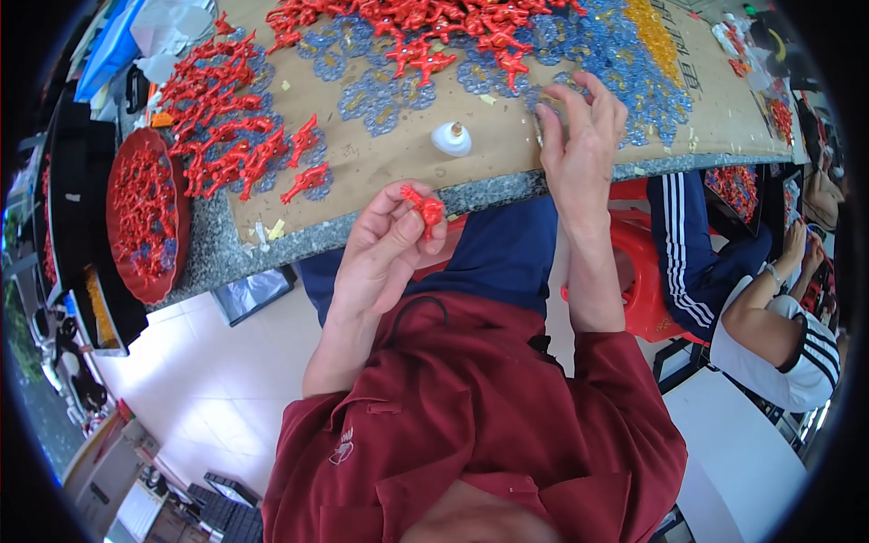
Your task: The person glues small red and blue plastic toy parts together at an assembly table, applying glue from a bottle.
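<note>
My left hand (382,246) pinches a small red plastic figurine (433,212) between thumb and fingers, just off the table's near edge. Its details are partly hidden by the fingertips. Farther right, my right hand (584,136) reaches over the table edge with curved, spread fingers, beside clear bluish flower-shaped plastic pieces (625,81). I make out nothing held in it. Between the hands a small white bottle (452,138) with a brownish nozzle stands on the cardboard. Many red figurines (222,136) lie on clear pieces at the left, and a heap of red figurines (425,41) lies at the far side.
Brown cardboard (362,163) covers the stone-patterned table (489,192). A red bowl (127,281) with red pieces sits at the left edge. Yellow pieces (656,36) lie far right. To my right sits another person (769,317), near a red plastic stool (643,271).
</note>
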### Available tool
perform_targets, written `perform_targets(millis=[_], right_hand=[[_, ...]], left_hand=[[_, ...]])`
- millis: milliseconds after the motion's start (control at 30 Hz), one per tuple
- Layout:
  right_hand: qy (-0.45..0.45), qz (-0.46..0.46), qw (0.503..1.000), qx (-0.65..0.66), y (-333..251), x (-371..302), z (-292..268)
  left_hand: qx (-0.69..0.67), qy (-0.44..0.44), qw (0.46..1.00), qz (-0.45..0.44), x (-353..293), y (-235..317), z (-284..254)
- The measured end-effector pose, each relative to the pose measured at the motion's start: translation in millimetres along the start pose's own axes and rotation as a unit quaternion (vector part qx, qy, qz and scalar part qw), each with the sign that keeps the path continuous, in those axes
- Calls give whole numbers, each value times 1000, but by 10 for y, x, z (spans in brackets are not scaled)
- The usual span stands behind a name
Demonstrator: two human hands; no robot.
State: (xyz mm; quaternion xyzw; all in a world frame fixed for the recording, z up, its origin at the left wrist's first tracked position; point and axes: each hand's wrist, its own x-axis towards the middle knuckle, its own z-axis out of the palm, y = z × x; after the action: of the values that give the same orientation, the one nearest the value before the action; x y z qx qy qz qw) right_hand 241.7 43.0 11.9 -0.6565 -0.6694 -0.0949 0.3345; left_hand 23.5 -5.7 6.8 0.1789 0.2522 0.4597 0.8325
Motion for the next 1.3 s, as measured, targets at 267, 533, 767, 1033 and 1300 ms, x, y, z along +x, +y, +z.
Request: perform_targets(millis=[267,533,767,1033,1300], right_hand=[[-163,124,871,447,-402,-264,-379],[-262,29,797,544,-323,-293,-411],[-234,114,762,594,-340,-414,-421],[-229,124,726,637,-397,-453,-414],[-241,207,681,660,-442,-478,-440]], left_hand=[[-38,-106,993,-22,38,-110,-9],[-44,-139,989,-28,40,-161,-65],[86,-91,985,119,33,-148,-30],[133,-97,978,130,28,-143,-35],[163,-116,969,148,31,-136,-45]])
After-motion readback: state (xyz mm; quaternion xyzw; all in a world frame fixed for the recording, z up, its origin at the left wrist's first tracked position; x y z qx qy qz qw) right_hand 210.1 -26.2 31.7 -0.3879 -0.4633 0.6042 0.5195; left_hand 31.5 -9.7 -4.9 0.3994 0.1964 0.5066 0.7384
